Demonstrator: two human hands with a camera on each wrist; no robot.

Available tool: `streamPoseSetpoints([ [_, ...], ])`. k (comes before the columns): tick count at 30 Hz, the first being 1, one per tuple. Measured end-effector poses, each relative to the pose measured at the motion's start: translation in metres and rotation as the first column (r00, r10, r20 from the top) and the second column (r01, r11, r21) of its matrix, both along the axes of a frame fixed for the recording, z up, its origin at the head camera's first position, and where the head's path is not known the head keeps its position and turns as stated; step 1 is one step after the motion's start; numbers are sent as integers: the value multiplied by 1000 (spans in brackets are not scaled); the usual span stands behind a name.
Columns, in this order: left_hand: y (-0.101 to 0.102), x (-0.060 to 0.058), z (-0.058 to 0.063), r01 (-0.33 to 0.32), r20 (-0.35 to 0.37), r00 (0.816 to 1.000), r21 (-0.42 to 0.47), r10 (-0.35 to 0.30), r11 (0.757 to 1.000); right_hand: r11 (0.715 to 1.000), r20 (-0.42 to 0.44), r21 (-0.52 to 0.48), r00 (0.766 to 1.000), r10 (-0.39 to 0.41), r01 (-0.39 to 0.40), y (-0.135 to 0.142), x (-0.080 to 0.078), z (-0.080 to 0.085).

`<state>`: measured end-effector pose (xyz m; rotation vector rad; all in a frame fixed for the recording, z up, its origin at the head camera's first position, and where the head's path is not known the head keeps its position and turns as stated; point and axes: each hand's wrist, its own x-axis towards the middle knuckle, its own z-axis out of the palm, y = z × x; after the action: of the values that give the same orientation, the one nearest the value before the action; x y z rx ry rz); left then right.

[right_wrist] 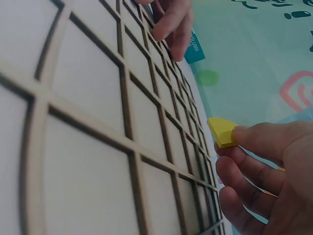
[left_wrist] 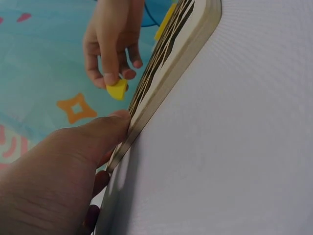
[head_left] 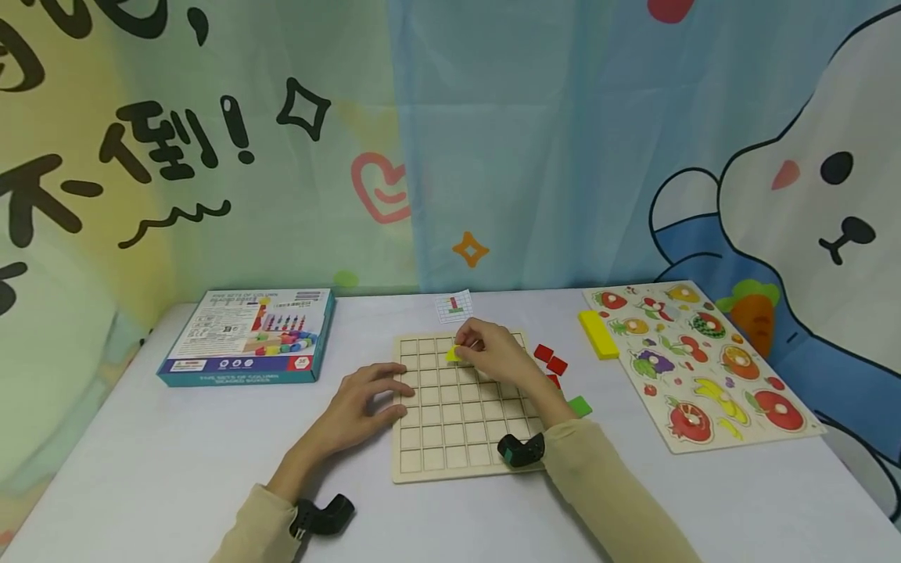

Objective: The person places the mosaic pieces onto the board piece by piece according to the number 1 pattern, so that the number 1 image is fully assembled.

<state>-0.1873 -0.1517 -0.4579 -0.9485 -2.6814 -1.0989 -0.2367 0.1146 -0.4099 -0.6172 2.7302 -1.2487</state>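
A wooden grid board (head_left: 429, 438) lies on the table with its raised lines forming rows of square cells. My right hand (head_left: 496, 356) pinches a small yellow tile (right_wrist: 224, 132) between thumb and fingertip over the board's far part. In the left wrist view the same yellow tile (left_wrist: 117, 90) hangs below the fingertips. My left hand (head_left: 366, 403) rests with fingers spread at the board's left edge, fingertips touching the rim. Up close, the left thumb (left_wrist: 105, 129) lies against the board's wooden edge. Part of the board is hidden under the right hand and forearm.
Red tiles (head_left: 543, 353) and a green tile (head_left: 580, 406) lie right of the board. Behind it is a small grid card (head_left: 454, 306). A boxed set (head_left: 246, 336) stands left; a yellow block (head_left: 598, 335) and a fruit puzzle board (head_left: 676, 407) are right.
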Motion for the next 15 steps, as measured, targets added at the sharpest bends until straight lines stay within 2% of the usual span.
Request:
streamPoseSetpoints([
  [5, 0, 1, 0, -9, -1, 1000, -6, 9, 1000, 1000, 4, 25, 1000, 8, -8, -6, -3, -5],
  [10, 1, 1, -1, -8, -10, 1000, -12, 8, 1000, 997, 22, 68, 999, -24, 22, -9, -5, -8],
  [15, 2, 0, 0, -8, -21, 1000, -2, 8, 1000, 989, -8, 143, 999, -31, 32, -13, -7, -7],
])
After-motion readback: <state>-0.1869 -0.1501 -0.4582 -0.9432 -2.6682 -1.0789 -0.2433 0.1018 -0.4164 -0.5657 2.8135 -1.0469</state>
